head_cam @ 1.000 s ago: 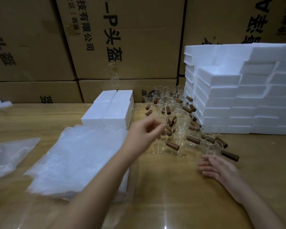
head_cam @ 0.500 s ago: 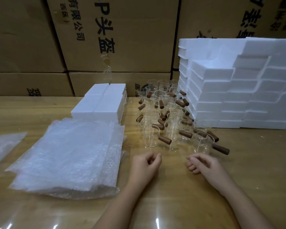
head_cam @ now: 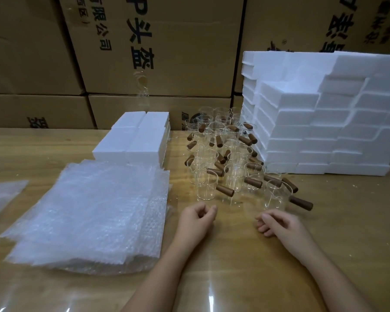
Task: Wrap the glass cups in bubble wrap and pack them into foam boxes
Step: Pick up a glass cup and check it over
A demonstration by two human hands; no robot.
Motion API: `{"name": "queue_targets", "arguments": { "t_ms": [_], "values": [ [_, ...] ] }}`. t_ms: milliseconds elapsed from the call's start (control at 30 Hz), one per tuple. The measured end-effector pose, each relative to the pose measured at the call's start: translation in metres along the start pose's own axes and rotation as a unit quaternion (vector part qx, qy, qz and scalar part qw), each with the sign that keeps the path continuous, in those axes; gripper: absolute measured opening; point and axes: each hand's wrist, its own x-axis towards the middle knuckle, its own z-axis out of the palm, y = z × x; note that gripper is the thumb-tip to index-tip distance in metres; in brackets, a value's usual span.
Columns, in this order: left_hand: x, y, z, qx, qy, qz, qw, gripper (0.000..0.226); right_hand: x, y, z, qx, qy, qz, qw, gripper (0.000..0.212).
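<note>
— So, how far along was it?
— Hardly started, I'd judge. Left hand [head_cam: 197, 218] and right hand [head_cam: 278, 222] rested near the front edge of the bench [head_cam: 234, 278], loosely curled, holding nothing.
— The wrap?
— Bubble wrap [head_cam: 88, 212] lay stacked left of them. Just beyond the hands, cups [head_cam: 206, 186] stood bare mid-bench. Foam boxes [head_cam: 324, 131] were piled toward the back edge; whether any was filled, I couldn't tell.

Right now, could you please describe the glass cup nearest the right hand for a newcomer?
Find the stack of white foam boxes on the right. Glass cups cluster at its left foot. Yours is the cup at the cluster's near-right corner, just beyond the right hand, its wooden handle pointing right.
</note>
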Motion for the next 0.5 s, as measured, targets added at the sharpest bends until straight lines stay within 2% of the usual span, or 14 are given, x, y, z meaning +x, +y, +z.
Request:
{"name": "queue_targets", "arguments": {
  "t_ms": [300,400,500],
  "values": [
    [-0.002,-0.002,-0.007,-0.068,0.001,-0.018,0.998,0.035,0.0,-0.001,0.006,-0.068,0.022,0.021,0.997,0.023],
    [-0.001,-0.003,-0.01,-0.09,0.004,-0.024,0.996,0.036,-0.001,-0.011,0.006,-0.116,-0.016,0.024,0.993,0.021],
    [0.0,-0.004,-0.011,-0.091,-0.001,-0.02,0.996,0.036,0.013,-0.04,-0.003,-0.128,-0.027,-0.011,0.991,0.017]
  ]
}}
